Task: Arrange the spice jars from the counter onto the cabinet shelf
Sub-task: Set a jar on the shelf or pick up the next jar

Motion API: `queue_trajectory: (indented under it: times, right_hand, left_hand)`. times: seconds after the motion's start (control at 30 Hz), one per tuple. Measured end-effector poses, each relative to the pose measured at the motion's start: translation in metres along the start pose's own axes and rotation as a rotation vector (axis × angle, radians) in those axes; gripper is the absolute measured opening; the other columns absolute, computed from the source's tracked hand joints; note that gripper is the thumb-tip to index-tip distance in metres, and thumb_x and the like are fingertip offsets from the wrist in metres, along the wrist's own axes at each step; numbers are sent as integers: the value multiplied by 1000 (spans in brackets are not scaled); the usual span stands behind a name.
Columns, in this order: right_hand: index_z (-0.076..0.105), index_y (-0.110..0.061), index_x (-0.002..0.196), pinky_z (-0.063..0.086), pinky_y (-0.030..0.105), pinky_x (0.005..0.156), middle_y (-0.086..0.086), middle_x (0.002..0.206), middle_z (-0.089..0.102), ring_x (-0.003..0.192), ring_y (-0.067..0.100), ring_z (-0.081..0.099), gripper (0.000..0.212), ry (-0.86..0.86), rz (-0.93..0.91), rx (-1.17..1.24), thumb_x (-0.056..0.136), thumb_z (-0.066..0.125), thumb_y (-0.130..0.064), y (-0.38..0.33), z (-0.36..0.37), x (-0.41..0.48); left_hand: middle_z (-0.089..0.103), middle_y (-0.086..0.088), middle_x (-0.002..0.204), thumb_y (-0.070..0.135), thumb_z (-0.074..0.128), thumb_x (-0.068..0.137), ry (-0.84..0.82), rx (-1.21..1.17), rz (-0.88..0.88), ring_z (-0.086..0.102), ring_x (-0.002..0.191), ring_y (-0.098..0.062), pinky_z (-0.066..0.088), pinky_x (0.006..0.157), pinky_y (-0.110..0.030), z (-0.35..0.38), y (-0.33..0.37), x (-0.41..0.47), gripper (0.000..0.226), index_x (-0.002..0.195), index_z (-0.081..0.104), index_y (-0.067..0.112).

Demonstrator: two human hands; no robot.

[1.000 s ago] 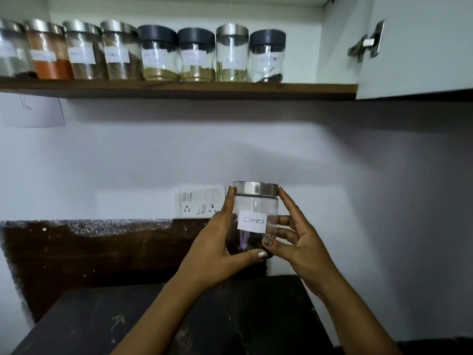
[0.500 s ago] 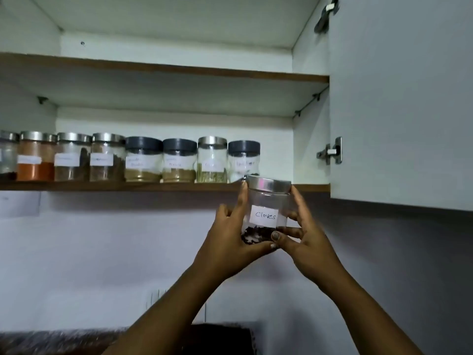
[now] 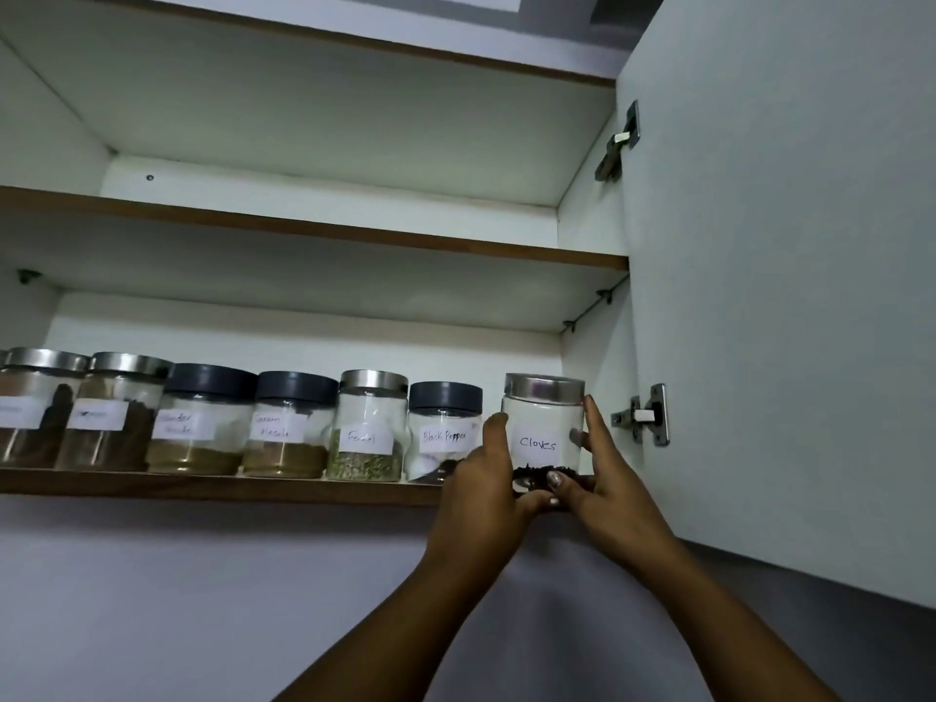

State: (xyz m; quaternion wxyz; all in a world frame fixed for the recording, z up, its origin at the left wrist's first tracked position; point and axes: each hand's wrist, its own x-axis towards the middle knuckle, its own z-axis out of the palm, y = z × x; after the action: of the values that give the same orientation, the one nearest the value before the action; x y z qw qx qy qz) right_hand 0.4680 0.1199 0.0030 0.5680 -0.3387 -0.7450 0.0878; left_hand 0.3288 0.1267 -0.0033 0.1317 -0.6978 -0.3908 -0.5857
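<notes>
Both hands are gripping the Cloves jar (image 3: 543,428) at the shelf (image 3: 218,486) edge: left hand (image 3: 486,478) fingers clamping its left side, right hand (image 3: 605,478) clamping its right.

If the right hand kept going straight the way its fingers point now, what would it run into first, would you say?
The right hand points up and into the cabinet, along the right side of the Cloves jar it holds. Going on, it would probably meet the cabinet's back wall or side wall first; depth is unclear.
</notes>
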Motion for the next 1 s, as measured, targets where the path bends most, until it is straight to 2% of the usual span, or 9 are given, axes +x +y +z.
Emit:
queue_trajectory:
  times: [0.13, 0.2, 0.3, 0.37, 0.47, 0.53, 0.67, 0.9, 1.0]
  right_hand:
    - [-11, -51, 139, 39, 40, 107, -1, 150, 31, 128, 19, 47, 85, -25, 26, -66, 93, 56, -24, 12, -1, 17]
    - [-11, -46, 143, 37, 32, 106, -2, 149, 33, 128, 18, 46, 80, -46, 57, -102, 95, 51, -28, 19, 1, 26]
    - [0, -29, 149, 38, 18, 80, -2, 129, 49, 112, 14, 51, 67, -87, 88, -216, 98, 43, -30, 19, 2, 30]
    - [13, -23, 147, 39, 22, 72, -4, 109, 53, 93, 13, 52, 57, -92, 82, -265, 98, 42, -31, 21, 3, 34]
    - [26, -17, 137, 43, 30, 83, -2, 111, 60, 99, 18, 58, 45, -81, 102, -377, 98, 39, -35, 25, 8, 40]
    - [27, -16, 134, 39, 33, 89, -1, 114, 62, 106, 21, 57, 43, -75, 114, -492, 98, 34, -40, 30, 14, 45]
    - [28, -17, 131, 27, 41, 101, 2, 121, 61, 121, 27, 47, 44, -81, 162, -636, 98, 24, -45, 32, 28, 49]
    - [21, -13, 140, 22, 41, 106, 3, 124, 60, 126, 27, 42, 52, -55, 204, -654, 98, 23, -44, 36, 31, 50]
    - [17, -11, 143, 19, 41, 108, 4, 131, 55, 130, 26, 39, 59, -60, 214, -664, 98, 24, -47, 40, 32, 50]
  left_hand:
    - [52, 1, 132, 40, 69, 79, 15, 91, 61, 49, 119, -15, 43, 97, -29, 16, -8, 9, 86, 147, 19, 22]
    - [46, -3, 134, 42, 60, 86, 11, 247, 59, 45, 121, -18, 39, 98, -27, 23, -11, 12, 81, 149, 16, 16]
    - [62, -10, 100, 40, 61, 81, 97, 480, 112, 63, 86, -23, 51, 72, -27, 31, -15, 10, 65, 130, 49, -1]
    - [63, -4, 73, 44, 62, 71, 191, 570, 191, 62, 60, -17, 49, 53, -21, 42, -21, 11, 55, 105, 68, 0]
    - [63, -4, 66, 37, 88, 50, 222, 645, 283, 59, 54, -16, 47, 50, -20, 47, -23, 12, 57, 90, 72, 0]
    - [63, -6, 63, 24, 91, 39, 209, 715, 322, 57, 52, -18, 46, 49, -20, 48, -24, 12, 51, 81, 73, 1]
    - [55, -2, 59, 1, 57, 47, 186, 750, 445, 49, 52, -17, 41, 50, -24, 49, -31, 11, 21, 63, 66, 12]
    - [56, 3, 61, 3, 78, 32, 3, 657, 425, 52, 54, -12, 41, 54, -19, 43, -34, 7, 39, 68, 67, 15]
    - [60, 4, 69, 3, 81, 33, -103, 643, 397, 55, 60, -10, 44, 56, -16, 37, -35, 0, 50, 80, 70, 14]
